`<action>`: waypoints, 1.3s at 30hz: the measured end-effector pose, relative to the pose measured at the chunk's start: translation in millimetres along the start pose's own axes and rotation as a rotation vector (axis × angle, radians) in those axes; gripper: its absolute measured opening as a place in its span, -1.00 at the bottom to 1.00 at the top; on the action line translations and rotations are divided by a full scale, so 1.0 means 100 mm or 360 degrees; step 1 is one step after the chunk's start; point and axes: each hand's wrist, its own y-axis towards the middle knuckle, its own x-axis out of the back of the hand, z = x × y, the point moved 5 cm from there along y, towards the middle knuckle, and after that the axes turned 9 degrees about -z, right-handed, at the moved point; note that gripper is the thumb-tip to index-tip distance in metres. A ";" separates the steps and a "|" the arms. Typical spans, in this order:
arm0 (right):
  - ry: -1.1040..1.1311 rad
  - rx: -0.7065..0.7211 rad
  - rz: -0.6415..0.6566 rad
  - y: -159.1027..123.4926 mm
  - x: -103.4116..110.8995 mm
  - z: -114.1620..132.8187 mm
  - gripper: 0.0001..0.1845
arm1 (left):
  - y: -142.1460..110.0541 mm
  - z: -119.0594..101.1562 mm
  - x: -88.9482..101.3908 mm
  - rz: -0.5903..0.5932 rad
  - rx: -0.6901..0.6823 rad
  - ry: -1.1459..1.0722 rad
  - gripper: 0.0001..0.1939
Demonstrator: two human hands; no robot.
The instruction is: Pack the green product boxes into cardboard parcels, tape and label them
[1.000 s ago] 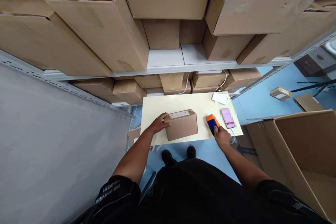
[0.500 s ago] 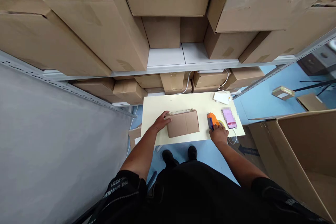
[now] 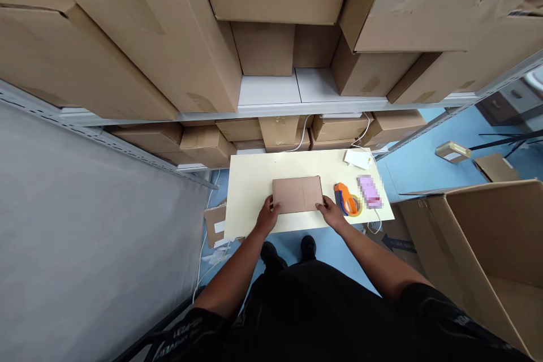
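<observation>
A small brown cardboard box [image 3: 297,194] is on the cream table [image 3: 250,181]. My left hand [image 3: 268,216] grips its left end near the front corner, thumb on top. My right hand [image 3: 331,214] holds the opposite end in the same way, with the fingers down the side. Just right of that hand lies an orange and blue tape dispenser [image 3: 348,199] with a roll of yellowish tape, touched by neither hand.
A phone with a purple screen [image 3: 370,191] and a white item [image 3: 357,159] lie at the table's right. Behind stands a shelf [image 3: 271,108] stacked with cartons [image 3: 203,34]. A large open carton [image 3: 445,237] is at right, a grey wall [image 3: 102,226] at left.
My right hand has let go of the tape dispenser and moved left onto the box. The box has straightened, and my left hand has shifted down to its front left corner.
</observation>
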 end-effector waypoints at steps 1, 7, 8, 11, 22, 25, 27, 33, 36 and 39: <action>-0.0016 0.0031 0.0008 -0.01 0.01 0.03 -0.47 | -0.10 0.04 -0.01 0.0030 -0.0020 0.0022 -0.40; -0.0062 0.0148 0.0018 0.04 0.01 0.42 -0.46 | -0.06 -0.06 0.12 -0.0009 -0.0116 -0.0030 -0.40; -0.0068 0.0132 0.0040 0.07 -0.02 0.46 -0.46 | 0.00 -0.10 0.14 0.0003 -0.0096 0.0006 -0.41; -0.0094 0.0114 0.0122 0.11 -0.10 0.46 -0.48 | 0.14 -0.15 0.17 0.0030 0.0005 0.0154 -0.43; -0.1249 0.0362 -0.0726 -0.12 0.66 -0.46 -0.51 | -0.36 -0.14 0.53 -0.0516 -0.0406 0.0377 -0.60; -0.1360 0.0284 -0.0582 0.01 0.64 -0.55 -0.62 | -0.70 -0.39 0.39 -0.0284 -0.0690 0.0492 -0.74; -0.1344 0.0233 -0.0537 0.06 0.65 -0.55 -0.70 | -0.91 -0.59 0.22 -0.0053 -0.0828 0.0514 -0.79; -0.0639 0.0269 -0.0400 -0.20 0.98 -0.52 -0.65 | -1.09 -1.12 -0.21 0.0255 -0.0804 0.0436 -0.82; -0.0210 0.0374 -0.0296 -0.51 1.13 -0.41 -0.62 | -0.95 -1.38 -0.36 0.0298 -0.0662 0.0365 -0.71; 0.0025 0.0477 -0.0068 -0.77 1.16 -0.20 -0.73 | -0.84 -1.62 -0.48 0.0497 -0.0525 0.0238 -0.48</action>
